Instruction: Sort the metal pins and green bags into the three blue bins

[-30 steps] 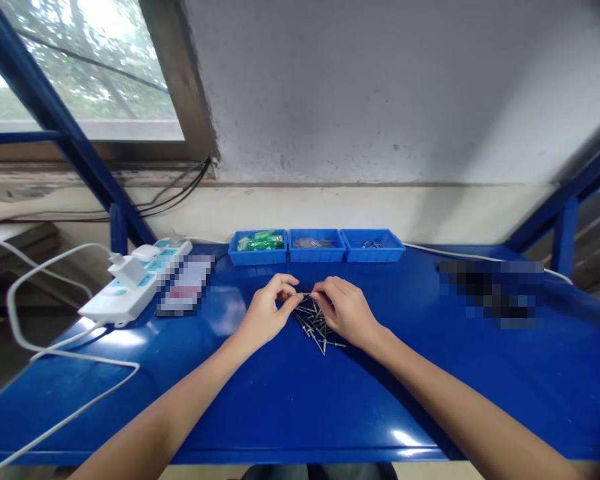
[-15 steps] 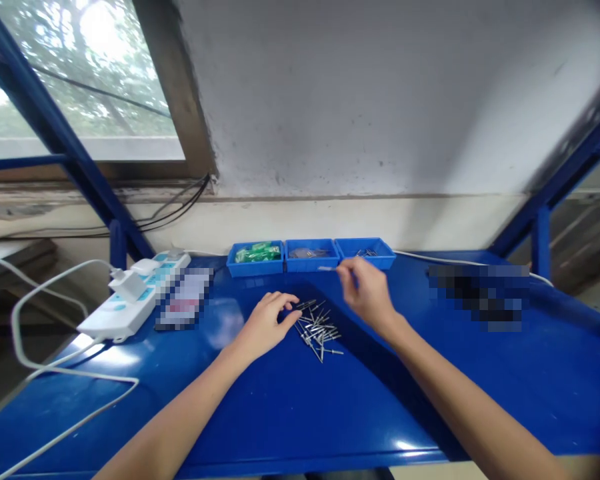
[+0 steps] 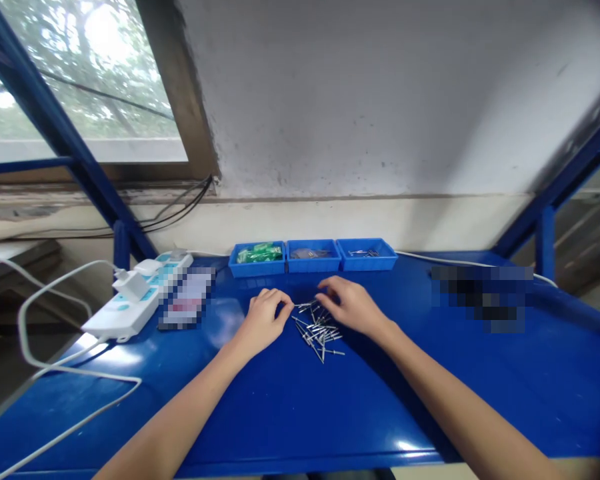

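Note:
A loose pile of silvery blind rivets [image 3: 321,333] lies on the blue table in front of me. At the pile's left side, my left hand [image 3: 267,317] is closed, thumb and forefinger pinching the end of a thin rivet. My right hand [image 3: 351,305] hovers over the pile's upper right edge, its thumb and fingers apart and curved, with nothing visible between them. Its fingers hide some of the rivets. Behind the hands, the right blue bin [image 3: 367,263] has a few rivets inside.
The middle blue bin [image 3: 314,265] contains clear plastic-looking pieces, and the left bin [image 3: 257,268] green packets. At left are a white power strip [image 3: 125,310] with cables and a blurred-out phone-like object [image 3: 187,298]. A dark pixelated object [image 3: 485,297] lies at right.
My right hand has come back from the right bin to the pile, and the small pale thin piece in its fingers is gone. My left thumb and forefinger have closed on a rivet.

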Motion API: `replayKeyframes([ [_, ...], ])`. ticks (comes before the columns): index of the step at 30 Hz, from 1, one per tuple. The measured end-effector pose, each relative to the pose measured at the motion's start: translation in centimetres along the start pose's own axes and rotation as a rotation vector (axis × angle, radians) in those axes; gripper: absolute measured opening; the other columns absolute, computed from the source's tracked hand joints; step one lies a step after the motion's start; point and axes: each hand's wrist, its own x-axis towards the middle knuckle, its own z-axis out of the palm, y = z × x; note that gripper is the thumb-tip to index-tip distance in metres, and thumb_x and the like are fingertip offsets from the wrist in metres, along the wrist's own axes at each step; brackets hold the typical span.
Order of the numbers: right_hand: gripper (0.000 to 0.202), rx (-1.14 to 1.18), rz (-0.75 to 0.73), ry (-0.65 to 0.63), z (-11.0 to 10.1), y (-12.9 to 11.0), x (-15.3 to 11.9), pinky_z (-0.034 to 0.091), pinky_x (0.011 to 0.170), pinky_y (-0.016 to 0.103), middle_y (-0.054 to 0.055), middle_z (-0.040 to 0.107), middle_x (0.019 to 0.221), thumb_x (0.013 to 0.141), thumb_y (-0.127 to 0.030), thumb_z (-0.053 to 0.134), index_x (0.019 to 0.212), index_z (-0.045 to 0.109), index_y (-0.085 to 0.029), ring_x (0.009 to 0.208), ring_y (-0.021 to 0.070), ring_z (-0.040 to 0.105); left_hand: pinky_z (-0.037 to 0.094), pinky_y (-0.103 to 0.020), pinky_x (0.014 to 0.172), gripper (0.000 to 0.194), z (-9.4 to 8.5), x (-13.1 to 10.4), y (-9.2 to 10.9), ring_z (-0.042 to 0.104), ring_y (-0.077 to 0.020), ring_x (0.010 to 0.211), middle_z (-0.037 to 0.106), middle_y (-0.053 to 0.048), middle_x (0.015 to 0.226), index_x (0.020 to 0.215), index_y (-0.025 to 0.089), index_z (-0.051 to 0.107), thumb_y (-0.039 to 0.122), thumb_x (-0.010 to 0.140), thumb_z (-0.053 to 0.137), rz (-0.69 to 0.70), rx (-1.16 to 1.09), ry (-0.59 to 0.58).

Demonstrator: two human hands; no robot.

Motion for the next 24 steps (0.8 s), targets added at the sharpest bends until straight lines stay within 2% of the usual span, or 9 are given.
replayKeyframes([
  [4,0.008,0.024,-0.128,-0.041,0.9,-2.9,0.2,0.043,0.063,0.027,0.002,0.062,0.078,0.088,-0.027,0.049,0.086,0.056,-0.023,0.071,0.0163,0.058,0.040,-0.034,0.076,0.019,-0.2,0.1,0.1,0.054,-0.0199,0.085,0.063,-0.002,0.083,0.078,0.020,0.055,0.026,0.090,0.043,0.012,-0.037,0.067],
  [11,0.018,0.021,-0.166,-0.009,0.7,-2.7,0.1,0.043,0.062,0.028,0.003,0.061,0.076,0.093,-0.024,0.038,0.084,0.054,-0.021,0.069,0.0171,0.057,0.039,-0.034,0.078,0.014,-0.5,-0.2,0.6,0.053,-0.0190,0.085,0.062,-0.001,0.085,0.088,0.022,0.056,0.027,0.091,0.044,0.058,-0.051,0.080],
  [18,0.016,0.010,-0.203,0.051,0.7,-3.5,-0.1,0.043,0.063,0.029,0.004,0.062,0.079,0.090,-0.029,0.045,0.089,0.058,-0.020,0.070,0.0174,0.056,0.039,-0.035,0.079,0.020,-0.7,-0.2,0.6,0.054,-0.0189,0.084,0.063,-0.002,0.085,0.085,0.021,0.055,0.029,0.093,0.038,0.025,-0.039,0.062],
  [21,0.015,-0.039,-0.257,0.221,-0.7,-2.7,0.0,0.042,0.062,0.028,0.004,0.062,0.074,0.089,-0.025,0.046,0.085,0.059,-0.019,0.066,0.0153,0.055,0.038,-0.036,0.081,0.016,-0.6,-0.3,0.4,0.054,-0.0198,0.091,0.064,-0.001,0.092,0.094,0.024,0.057,0.029,0.092,0.042,0.039,-0.019,-0.034],
  [23,0.014,-0.118,-0.217,0.449,-2.1,-1.2,0.2,0.042,0.062,0.027,0.003,0.061,0.069,0.088,-0.024,0.047,0.084,0.059,-0.018,0.062,0.0136,0.054,0.036,-0.038,0.083,0.014,-0.3,-0.4,0.1,0.052,-0.0212,0.096,0.064,0.000,0.098,0.099,0.027,0.058,0.028,0.090,0.047,0.055,0.025,-0.109],
  [24,0.016,-0.178,-0.135,0.564,-2.9,-0.2,0.4,0.042,0.062,0.027,0.003,0.060,0.067,0.088,-0.025,0.046,0.084,0.059,-0.018,0.061,0.0135,0.053,0.035,-0.039,0.084,0.013,-0.2,-0.5,-0.1,0.051,-0.0220,0.098,0.063,0.000,0.100,0.099,0.028,0.058,0.028,0.089,0.049,0.062,0.052,-0.138],
])
